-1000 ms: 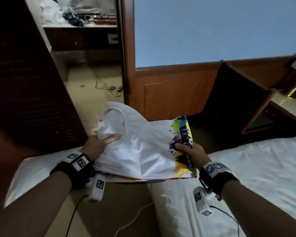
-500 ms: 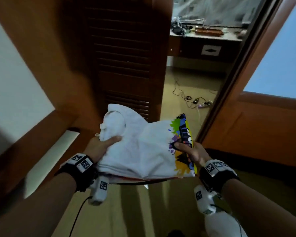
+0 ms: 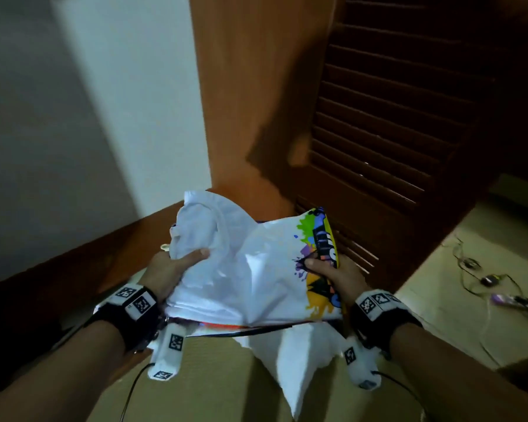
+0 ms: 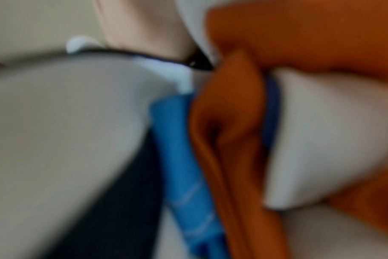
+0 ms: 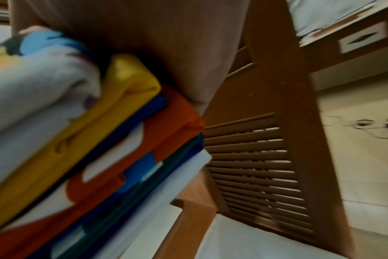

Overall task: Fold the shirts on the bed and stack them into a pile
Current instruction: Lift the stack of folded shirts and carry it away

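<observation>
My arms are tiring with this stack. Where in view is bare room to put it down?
Both hands, left hand and right hand, grip the pile of folded shirts. A bare white sheet corner shows under the pile, bordered by tan floor. More white surface lies below the louvered door. The floor right is crowded with cables.

My top shirt [image 3: 250,269] is white with paint-splash print — beneath it, yellow [image 5: 113,108], orange [image 5: 171,119] and blue [image 5: 142,168] folds.
</observation>
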The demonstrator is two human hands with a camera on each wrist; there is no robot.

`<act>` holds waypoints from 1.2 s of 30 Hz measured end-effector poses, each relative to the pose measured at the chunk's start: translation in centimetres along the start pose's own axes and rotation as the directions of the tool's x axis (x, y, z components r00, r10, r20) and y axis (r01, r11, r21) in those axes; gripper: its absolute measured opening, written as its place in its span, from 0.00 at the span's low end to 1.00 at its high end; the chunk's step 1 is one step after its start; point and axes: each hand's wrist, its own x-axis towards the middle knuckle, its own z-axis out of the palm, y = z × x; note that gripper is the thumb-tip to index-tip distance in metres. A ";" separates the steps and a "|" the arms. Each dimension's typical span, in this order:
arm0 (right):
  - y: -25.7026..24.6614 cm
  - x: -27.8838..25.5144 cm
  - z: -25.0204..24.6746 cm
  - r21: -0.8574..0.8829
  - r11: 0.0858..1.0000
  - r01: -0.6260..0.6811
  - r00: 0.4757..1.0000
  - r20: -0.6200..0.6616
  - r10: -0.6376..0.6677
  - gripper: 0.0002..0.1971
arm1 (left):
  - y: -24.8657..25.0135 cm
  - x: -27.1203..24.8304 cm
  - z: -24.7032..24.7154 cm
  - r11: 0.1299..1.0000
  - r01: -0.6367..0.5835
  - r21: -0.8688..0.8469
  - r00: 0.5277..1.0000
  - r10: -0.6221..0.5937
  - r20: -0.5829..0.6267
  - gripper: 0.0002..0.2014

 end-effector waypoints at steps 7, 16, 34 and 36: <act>-2.7 13.3 8.8 -0.058 0.998 0.020 0.969 0.246 -0.006 0.19 | 0.7 4.6 -6.2 0.994 0.042 -0.101 0.966 -0.066 -0.248 0.22; -2.6 26.1 23.8 -0.146 0.986 0.080 0.906 0.423 -0.011 0.12 | -1.1 14.4 -17.8 0.988 0.090 -0.129 0.903 -0.135 -0.407 0.41; 21.3 53.5 44.5 -0.156 0.977 0.146 0.834 0.551 -0.036 0.10 | -25.7 42.4 -26.5 0.971 -0.010 -0.239 0.865 -0.111 -0.489 0.34; 25.6 56.9 46.1 -0.164 0.971 0.173 0.819 0.572 -0.050 0.11 | -29.1 45.6 -26.4 0.976 0.003 -0.219 0.860 -0.114 -0.497 0.21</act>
